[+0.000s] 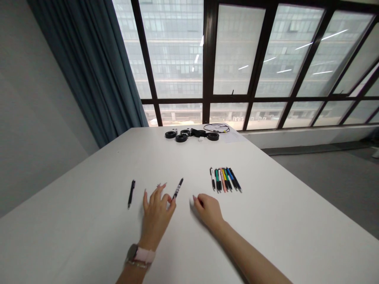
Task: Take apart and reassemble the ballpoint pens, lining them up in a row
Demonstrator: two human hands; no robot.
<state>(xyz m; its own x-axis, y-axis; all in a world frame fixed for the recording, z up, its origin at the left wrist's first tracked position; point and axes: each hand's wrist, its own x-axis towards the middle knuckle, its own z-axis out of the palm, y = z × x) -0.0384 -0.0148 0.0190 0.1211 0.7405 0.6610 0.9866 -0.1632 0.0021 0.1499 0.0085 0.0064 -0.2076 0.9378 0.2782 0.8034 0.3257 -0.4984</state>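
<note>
Between the thumb and index finger of my left hand (158, 207) is a black-and-white pen (177, 188), its dark tip pointing away from me; the other fingers are spread. Left of that hand a black pen (131, 194) lies alone on the white table (89, 221). My right hand (209, 209) rests closed on the table, thumb towards the left, and nothing shows in its fingers. Beyond it, to the right, several pens (225, 180) in white, green, pink, yellow, blue and black lie side by side in a row.
At the far end of the table are several black rings (181, 138), a dark bundle (197, 133) and a looped thin black cable (216, 128) by a pale sheet. A blue curtain (97, 67) hangs on the left. Dark-framed windows (209, 59) stand behind the table.
</note>
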